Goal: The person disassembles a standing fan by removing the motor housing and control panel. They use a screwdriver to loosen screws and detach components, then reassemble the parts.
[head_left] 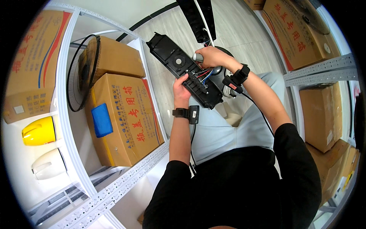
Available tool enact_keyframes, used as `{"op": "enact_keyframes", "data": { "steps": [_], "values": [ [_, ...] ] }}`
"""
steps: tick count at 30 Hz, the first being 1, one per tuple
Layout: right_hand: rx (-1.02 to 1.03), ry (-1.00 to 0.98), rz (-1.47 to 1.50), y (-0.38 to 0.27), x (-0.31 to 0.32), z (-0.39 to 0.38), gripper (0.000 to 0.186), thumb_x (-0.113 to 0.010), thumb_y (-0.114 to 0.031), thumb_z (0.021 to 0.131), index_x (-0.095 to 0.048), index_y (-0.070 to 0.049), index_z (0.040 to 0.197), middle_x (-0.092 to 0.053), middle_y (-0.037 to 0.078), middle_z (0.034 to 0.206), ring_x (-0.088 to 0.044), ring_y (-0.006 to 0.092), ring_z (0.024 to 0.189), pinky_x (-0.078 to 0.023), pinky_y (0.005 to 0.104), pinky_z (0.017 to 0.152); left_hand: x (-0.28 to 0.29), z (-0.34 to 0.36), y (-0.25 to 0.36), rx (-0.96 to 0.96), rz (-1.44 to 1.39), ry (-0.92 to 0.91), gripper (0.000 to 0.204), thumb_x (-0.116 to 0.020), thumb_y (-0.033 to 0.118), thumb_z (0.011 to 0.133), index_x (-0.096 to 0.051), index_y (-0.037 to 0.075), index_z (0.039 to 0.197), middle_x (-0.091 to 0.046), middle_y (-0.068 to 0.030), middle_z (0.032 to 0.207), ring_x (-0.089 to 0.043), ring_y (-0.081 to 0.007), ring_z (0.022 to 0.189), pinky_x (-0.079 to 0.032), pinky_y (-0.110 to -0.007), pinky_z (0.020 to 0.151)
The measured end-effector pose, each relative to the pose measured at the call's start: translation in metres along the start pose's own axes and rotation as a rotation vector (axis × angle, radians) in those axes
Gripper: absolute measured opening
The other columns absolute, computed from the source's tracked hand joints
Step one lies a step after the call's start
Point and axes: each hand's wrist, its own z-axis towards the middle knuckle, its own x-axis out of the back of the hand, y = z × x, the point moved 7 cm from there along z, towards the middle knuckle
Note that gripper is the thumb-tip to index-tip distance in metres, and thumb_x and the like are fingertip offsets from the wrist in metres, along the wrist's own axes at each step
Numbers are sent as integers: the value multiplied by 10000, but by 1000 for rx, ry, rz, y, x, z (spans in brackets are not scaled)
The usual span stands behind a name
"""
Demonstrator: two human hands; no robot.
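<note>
My left hand (182, 91) grips the lower edge of a long black plastic housing (167, 53), its thumb on the near side. The housing is tilted above my lap with its open inner side up. A row of black switches (197, 81) on it carries red, blue and white wires (206, 73). My right hand (214, 58) is closed around a grey tool handle (197, 57) just beyond the housing's right part. The tool's tip is hidden. Under my right hand is a dark round base (223, 51). A black column (198, 23) with a white cable (204, 19) stands beyond it.
White metal shelving (114, 192) flanks me on the left, holding cardboard boxes (131, 118), a black fan grille (78, 76), a blue cloth (102, 120), a yellow rounded cover (39, 131) and a white one (48, 164). More boxes (322, 114) fill shelves at right.
</note>
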Motion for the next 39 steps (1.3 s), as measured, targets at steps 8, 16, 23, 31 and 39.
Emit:
{"op": "enact_keyframes", "data": {
  "steps": [8,16,23,31,39],
  "values": [
    [-113,151,112,19,0,4,366,-744,-235,725,-705,-79,1055,-737,165,917,-714,347,887,-564,419,797,-12,-1,0,-8,-33,-36,504,-554,-66,860,-482,-29,1358,-638,-215,1225,-663,-356,1098,-562,-500,977],
    [-121,494,924,16,30,-12,303,-712,-156,878,-687,-49,1161,-681,-3,877,-627,69,690,-465,230,589,-1,9,-2,-70,52,15,435,-570,-12,918,-504,17,1347,-639,-146,1246,-656,-287,1115,-540,-459,997],
    [-82,291,1109,-30,25,-31,303,-756,-183,873,-697,-20,1121,-622,-36,807,-542,42,654,-401,214,572,-26,6,-2,-109,48,-67,561,-444,491,1064,-467,58,1419,-588,-118,1360,-580,-253,1237,-460,-427,1067],
    [-44,240,1389,-62,43,-48,441,-746,-184,895,-583,17,1252,-583,-22,778,-531,30,597,-412,198,523,-28,6,2,-156,84,-62,837,-321,715,987,-384,51,1492,-547,-129,1408,-548,-275,1275,-444,-448,1089],
    [-15,42,1618,-58,47,-55,241,-721,-187,917,-649,4,1046,-693,56,860,-543,32,558,-410,174,458,-31,4,2,-168,50,-60,834,-376,690,992,-358,39,1513,-492,-116,1481,-499,-270,1340,-402,-438,1136]
  ]
}}
